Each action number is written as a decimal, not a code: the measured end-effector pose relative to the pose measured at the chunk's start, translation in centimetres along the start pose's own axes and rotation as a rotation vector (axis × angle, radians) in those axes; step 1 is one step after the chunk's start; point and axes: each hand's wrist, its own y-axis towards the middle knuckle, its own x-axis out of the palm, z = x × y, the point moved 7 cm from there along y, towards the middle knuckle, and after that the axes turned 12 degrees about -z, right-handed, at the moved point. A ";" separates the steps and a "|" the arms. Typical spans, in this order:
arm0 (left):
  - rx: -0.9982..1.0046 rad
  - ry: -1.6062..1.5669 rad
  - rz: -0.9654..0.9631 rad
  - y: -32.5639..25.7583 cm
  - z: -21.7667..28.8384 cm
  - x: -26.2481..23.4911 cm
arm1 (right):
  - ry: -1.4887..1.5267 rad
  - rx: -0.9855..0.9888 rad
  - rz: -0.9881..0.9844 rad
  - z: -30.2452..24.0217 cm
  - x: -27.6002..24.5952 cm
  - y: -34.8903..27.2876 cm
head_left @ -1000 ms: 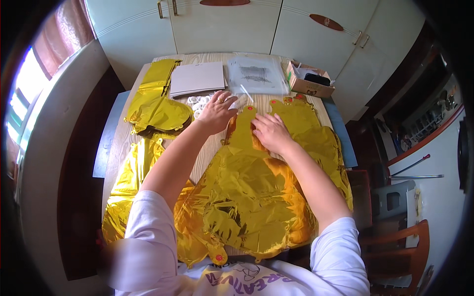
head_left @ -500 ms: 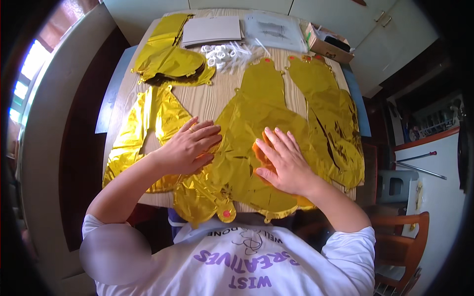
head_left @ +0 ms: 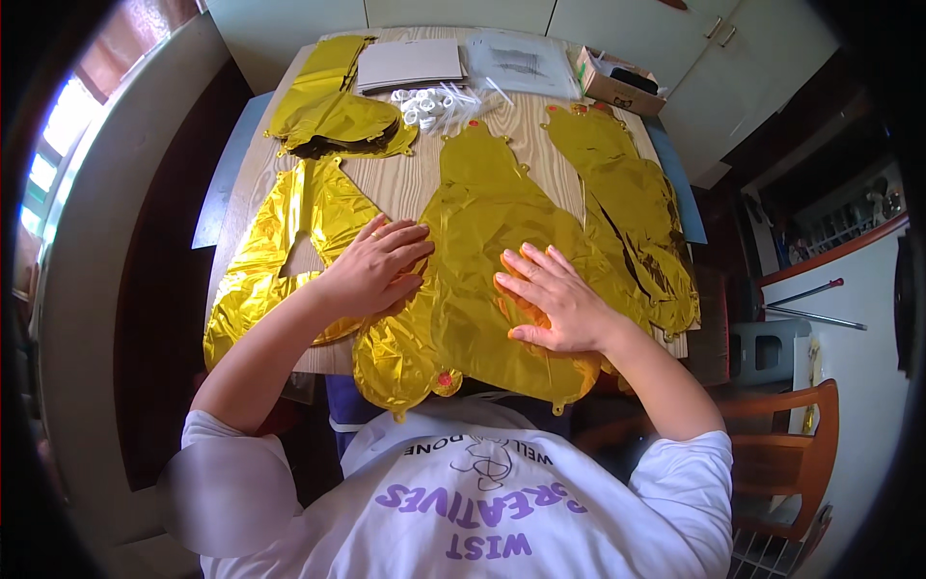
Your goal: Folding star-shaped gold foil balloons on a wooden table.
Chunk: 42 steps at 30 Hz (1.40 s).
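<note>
A flat, uninflated gold foil balloon [head_left: 482, 212] lies across the middle of the table, its rounded lower end at the near edge. My right hand [head_left: 559, 301] rests palm down on it with the fingers spread, and the foil beneath reflects orange. On the balloon's left edge lies my left hand [head_left: 378, 268], its fingers stretched out and nothing gripped. Beside that hand is a shiny, creased gold foil balloon [head_left: 253, 265] with an opening in its shape. More flat gold balloons [head_left: 617, 183] are layered to the right of my right hand.
Folded gold balloons [head_left: 333, 121] are stacked at the back left. Behind the middle balloon sit white rings [head_left: 422, 104] and clear straws [head_left: 465, 108]. Grey card sheets [head_left: 410, 63], a clear plastic bag [head_left: 526, 69] and a small box [head_left: 617, 89] line the far edge. A wooden chair [head_left: 820, 434] stands right.
The middle balloon's far end has swung left and its near end has straightened out at the table edge. Both hands stay flat on the foil, barely moved. The whole view has shifted slightly.
</note>
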 end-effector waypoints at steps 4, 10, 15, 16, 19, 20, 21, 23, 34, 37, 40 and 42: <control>-0.003 0.017 0.024 -0.1 -0.4 -0.1 | 0.029 -0.006 0.000 -0.3 -0.1 0.4; 0.013 -0.052 0.053 0.2 -0.1 -0.7 | 0.051 -0.006 0.003 -0.1 -0.1 0.2; -0.025 -0.073 0.080 0.2 -0.2 -0.7 | 0.054 -0.017 0.037 0.2 0.1 0.4; -0.013 -0.085 0.089 0.5 -0.1 -0.7 | 0.058 -0.027 0.037 0.2 0.1 0.5; -0.080 -0.083 0.114 -0.8 -0.5 -1.1 | 0.074 -0.028 0.138 -0.4 -1.7 -0.1; -0.110 -0.090 0.155 -1.1 -0.4 -1.5 | 0.095 -0.051 0.171 -0.9 -2.4 0.0; -0.135 -0.119 0.187 -1.5 -0.3 -2.0 | 0.098 -0.037 0.203 -1.4 -3.1 -0.3; -0.244 -0.149 0.267 -4.6 -0.9 -3.4 | 0.129 -0.024 0.249 -3.2 -4.4 -1.6; -1.284 -0.256 0.421 -31.5 -6.8 -2.8 | 1.332 0.430 -0.296 -12.5 8.3 -1.3; -1.485 -0.332 0.376 -34.0 -7.6 -1.6 | 1.770 0.478 -0.178 -12.7 11.9 -0.5; -1.456 -0.557 0.272 -34.0 -7.8 -1.2 | 1.935 0.504 -0.068 -13.3 11.8 0.1; -1.397 -0.695 0.446 -35.1 -8.2 -1.4 | 1.996 0.512 -0.024 -14.1 11.7 0.0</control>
